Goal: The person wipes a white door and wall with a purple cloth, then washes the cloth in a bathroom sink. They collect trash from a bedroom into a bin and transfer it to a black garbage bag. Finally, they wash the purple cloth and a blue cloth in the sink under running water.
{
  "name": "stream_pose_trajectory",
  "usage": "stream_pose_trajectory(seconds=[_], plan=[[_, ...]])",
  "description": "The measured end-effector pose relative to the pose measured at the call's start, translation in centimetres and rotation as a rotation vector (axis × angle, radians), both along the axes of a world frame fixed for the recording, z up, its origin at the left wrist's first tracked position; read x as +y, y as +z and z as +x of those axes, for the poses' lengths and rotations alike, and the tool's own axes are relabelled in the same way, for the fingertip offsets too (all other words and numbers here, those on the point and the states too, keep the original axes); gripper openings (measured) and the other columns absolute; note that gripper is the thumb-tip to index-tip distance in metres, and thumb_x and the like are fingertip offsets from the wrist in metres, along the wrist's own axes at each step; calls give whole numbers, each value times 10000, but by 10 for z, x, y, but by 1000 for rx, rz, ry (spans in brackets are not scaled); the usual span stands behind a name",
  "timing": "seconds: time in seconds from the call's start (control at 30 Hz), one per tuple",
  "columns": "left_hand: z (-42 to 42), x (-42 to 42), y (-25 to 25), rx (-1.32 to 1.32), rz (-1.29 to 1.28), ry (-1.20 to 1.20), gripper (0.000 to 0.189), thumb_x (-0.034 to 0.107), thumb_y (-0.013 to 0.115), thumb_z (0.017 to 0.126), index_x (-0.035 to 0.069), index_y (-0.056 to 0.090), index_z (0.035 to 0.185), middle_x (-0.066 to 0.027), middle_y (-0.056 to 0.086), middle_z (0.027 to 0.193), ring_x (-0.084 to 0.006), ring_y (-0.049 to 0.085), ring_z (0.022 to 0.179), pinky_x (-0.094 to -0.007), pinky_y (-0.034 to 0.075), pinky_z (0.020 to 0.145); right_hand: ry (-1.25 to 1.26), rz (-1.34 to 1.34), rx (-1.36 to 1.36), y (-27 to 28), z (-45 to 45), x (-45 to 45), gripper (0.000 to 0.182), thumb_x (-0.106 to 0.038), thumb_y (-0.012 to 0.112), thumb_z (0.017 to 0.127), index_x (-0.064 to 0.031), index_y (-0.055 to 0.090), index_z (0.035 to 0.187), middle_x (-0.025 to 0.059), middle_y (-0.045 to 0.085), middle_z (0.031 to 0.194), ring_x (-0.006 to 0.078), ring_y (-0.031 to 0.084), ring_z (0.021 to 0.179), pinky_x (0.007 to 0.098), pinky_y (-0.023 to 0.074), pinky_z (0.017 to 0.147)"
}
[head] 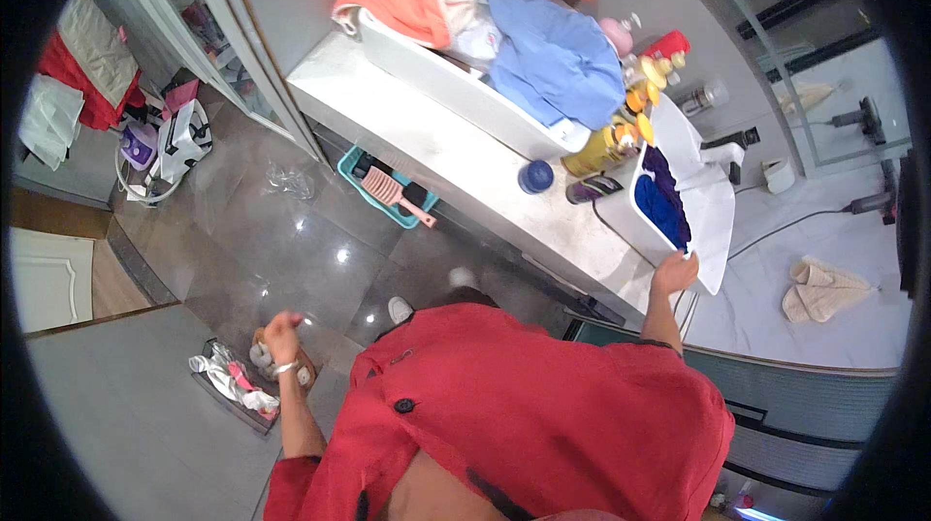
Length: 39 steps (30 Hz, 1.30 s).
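My right hand [675, 272] is closed at the front corner of a white plastic bin [634, 219], seemingly on its rim; whether its fingers also pinch the cloth is hidden. In the bin lie a blue cloth [658, 210] and a purple cloth [663, 173]. The bin stands on a white counter [502, 197], beside a dark spray can [593, 189] and a blue-lidded jar [536, 177]. Away from the counter, my left hand [281, 338] hangs over the floor with a pale band at its wrist. No object shows in it; its fingers are blurred and look partly curled.
A larger white bin [451, 88] holds orange and blue fabric. Bottles stand beside it. A teal basket [349, 161] with a pink hairbrush [385, 188] is below the counter edge. A beige cloth [822, 290] and a cable [778, 229] lie at right. Clear plastic [289, 181] lies on the floor.
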<state>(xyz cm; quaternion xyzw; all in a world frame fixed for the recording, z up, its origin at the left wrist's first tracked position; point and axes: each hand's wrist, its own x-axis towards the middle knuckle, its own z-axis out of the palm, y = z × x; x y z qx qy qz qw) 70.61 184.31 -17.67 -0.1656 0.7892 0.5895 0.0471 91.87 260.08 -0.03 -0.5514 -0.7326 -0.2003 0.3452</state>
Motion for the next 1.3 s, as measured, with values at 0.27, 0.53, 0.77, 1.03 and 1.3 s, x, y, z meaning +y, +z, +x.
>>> stream_pose_trajectory(seconds=[0.27, 0.53, 0.77, 1.03, 1.3], plan=[[4, -184, 5, -300, 107, 441, 197, 176, 591, 850, 44, 673, 730, -29, 652, 720, -117, 579, 644, -245, 459, 609, 378, -903, -600, -148, -77, -180, 297, -171, 517, 848, -32, 593, 1099, 168, 631, 963, 316, 574, 895, 445, 430, 792], [-103, -302, 99, -330, 243, 840, 83, 136, 706, 771, 59, 695, 743, -20, 673, 725, -86, 597, 622, -227, 450, 563, 912, -1651, -738, -179, -380, -424, 271, -181, 495, 882, -39, 596, 1090, 140, 639, 904, 268, 586, 792, 403, 443, 681], [-135, -429, 115, -149, 609, 1283, 169, 86, 529, 886, 30, 661, 975, -54, 678, 963, -117, 645, 726, -222, 494, 594, 1085, -1737, -957, -161, -618, -611, 255, -190, 477, 911, -45, 599, 1082, 116, 647, 853, 226, 596, 703, 367, 454, 584], [-249, -641, 89, 18, 703, 1337, 191, 198, 598, 879, 48, 656, 983, -71, 680, 990, -150, 636, 833, -267, 500, 670, 1518, -1652, -1197, -155, -808, -973, 219, -194, 505, 937, -39, 604, 1055, 65, 636, 794, 130, 586, 627, 269, 458, 493], [-386, -893, 182, 510, 535, 1371, 228, 247, 576, 907, 43, 669, 866, -56, 684, 852, -126, 628, 708, -254, 489, 632, 1952, -1775, -1168, -97, -876, -1452, 157, -137, 507, 937, -38, 606, 1009, 40, 619, 776, 82, 548, 595, 208, 457, 521]])
